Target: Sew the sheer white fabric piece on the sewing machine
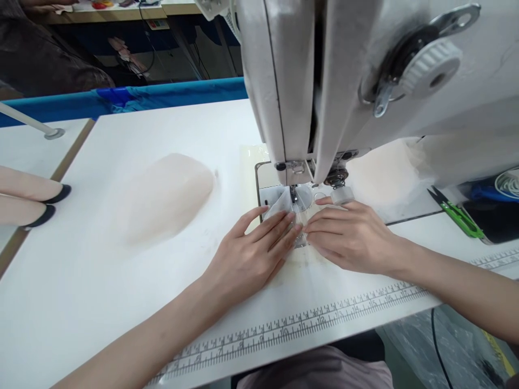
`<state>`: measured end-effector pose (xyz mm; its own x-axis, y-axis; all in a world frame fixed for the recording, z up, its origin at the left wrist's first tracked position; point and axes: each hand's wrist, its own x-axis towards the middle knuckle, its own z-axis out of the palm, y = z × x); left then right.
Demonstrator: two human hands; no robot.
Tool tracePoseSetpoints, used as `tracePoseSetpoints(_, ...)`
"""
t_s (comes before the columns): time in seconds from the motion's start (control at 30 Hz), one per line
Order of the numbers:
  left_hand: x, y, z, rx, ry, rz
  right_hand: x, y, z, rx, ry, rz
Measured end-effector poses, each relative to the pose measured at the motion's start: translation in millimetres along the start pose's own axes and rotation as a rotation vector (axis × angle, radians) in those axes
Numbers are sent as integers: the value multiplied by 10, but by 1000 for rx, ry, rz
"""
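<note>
A small piece of sheer white fabric (280, 204) lies under the presser foot (293, 193) of a sewing machine (284, 81). My left hand (253, 248) rests on it with fingers stretched out flat, just in front of the foot. To the right, my right hand (351, 232) has its fingers drawn together at the fabric's near edge, fingertips close to those of the left. How much cloth lies between the right fingers is partly hidden.
Pale sheer cloth (170, 194) lies on the white table at left, with more cloth (385, 173) behind the right hand. Green-handled snips (458, 213) lie at right beside a dark phone-like object (494, 219). A ruler tape (300, 324) follows the front edge. Black-tipped padded rods (32, 197) reach in from the left.
</note>
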<state>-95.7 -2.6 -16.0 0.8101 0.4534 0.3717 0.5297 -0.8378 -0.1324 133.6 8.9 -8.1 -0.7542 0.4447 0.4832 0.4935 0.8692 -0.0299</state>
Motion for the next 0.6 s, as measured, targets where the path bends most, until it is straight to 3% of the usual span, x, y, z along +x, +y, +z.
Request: tracePoseSetpoints(0.6, 82, -65, 75, -27, 23, -90, 28, 101, 63, 4, 63, 33)
